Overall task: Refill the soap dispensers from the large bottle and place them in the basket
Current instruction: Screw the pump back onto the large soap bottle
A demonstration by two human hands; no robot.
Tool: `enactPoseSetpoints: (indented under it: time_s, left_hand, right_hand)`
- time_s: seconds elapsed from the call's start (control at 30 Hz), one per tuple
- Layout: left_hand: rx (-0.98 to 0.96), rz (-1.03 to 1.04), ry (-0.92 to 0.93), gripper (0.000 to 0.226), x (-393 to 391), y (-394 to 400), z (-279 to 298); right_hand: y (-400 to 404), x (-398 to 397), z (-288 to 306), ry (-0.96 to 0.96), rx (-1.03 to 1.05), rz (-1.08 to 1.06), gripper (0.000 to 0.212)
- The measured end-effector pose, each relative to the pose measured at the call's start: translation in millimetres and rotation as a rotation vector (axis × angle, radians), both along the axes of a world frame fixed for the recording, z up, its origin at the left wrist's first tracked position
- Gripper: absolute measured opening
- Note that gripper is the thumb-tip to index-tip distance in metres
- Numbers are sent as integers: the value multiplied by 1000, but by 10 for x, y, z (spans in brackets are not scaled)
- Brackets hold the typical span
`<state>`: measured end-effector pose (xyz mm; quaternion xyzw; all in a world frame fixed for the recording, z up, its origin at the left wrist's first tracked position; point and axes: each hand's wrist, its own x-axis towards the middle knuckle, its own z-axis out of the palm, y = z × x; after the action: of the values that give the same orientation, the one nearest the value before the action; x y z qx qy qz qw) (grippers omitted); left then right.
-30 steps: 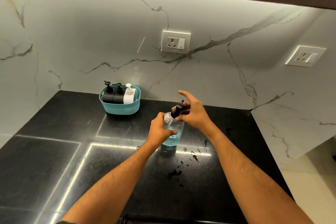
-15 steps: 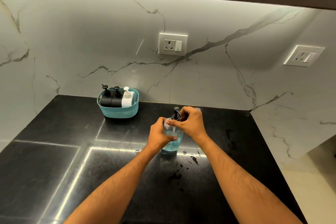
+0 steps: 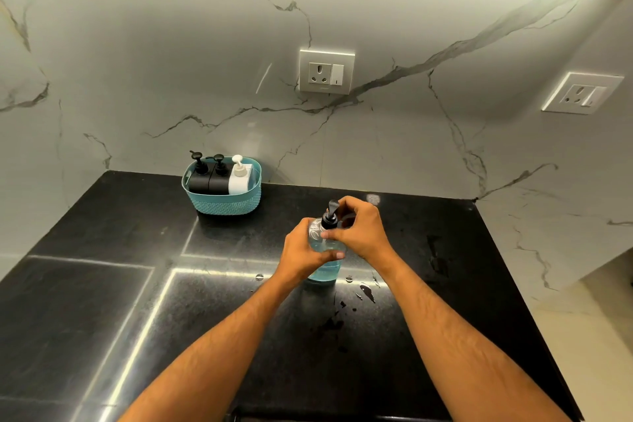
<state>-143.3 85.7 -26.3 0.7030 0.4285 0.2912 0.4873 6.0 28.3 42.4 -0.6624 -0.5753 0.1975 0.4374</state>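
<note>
While three dispensers already stand in the teal basket at the far left, the left hand grips the clear bottle mid-counter and the right hand pinches its pump cap, seemingly closing it.

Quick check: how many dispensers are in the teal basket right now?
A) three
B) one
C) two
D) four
A: the teal basket holds two black dispensers and one white dispenser, side by side.
</note>
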Motion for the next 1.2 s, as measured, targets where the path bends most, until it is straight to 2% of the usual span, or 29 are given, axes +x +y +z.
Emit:
enactPoseSetpoints:
  time_s: [0.2, 0.37, 0.5, 0.63, 0.8, 1.0, 1.13, 1.2]
  left_hand:
    - [14, 4, -32, 80, -5, -35, 78]
    - [61, 2, -27, 71, 7, -25, 89]
    - [100, 5, -55, 70, 20, -31, 107]
    - [125, 20, -64, 71, 11, 3, 180]
    - [173, 11, -75, 70, -2, 31, 338]
    - [189, 27, -66, 72, 22, 24, 449]
    - [210, 35, -61, 73, 45, -6, 508]
    - [207, 22, -61, 73, 63, -27, 536]
  right_hand:
    - [-28, 3, 8, 22, -1, 57, 60]
    - [-60, -2, 62, 28, 0, 6, 40]
    - [-62, -45, 125, 23, 17, -46, 53]
    - [-95, -15, 206, 62, 49, 39, 65]
    - [-132, -12, 286, 59, 112, 6, 49]
    - [-115, 41, 429, 64, 91, 35, 60]
    - [-131, 19, 453, 22, 100, -6, 44]
    - [-140, -11, 474, 33, 118, -59, 47]
